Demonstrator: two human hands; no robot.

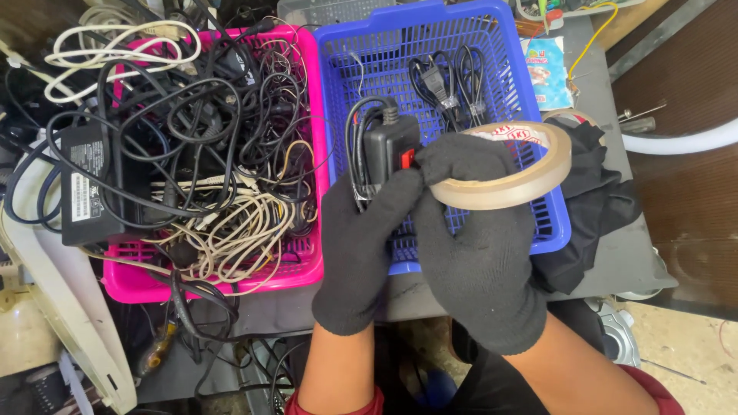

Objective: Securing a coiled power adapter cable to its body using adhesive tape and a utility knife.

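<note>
White label (79,187) on black adapter (88,184), left.

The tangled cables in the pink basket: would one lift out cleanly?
Probably not. The cables look thin and floppy, looped through each other, so pulling one would likely drag others. The black adapter on the pink basket rim may add weight and snag.

Blk knit gloves – both hands (361,253) (477,253) – red sleeves.

Pink basket (304,265) of tangled cables (207,138); black cloth (596,200)
</note>
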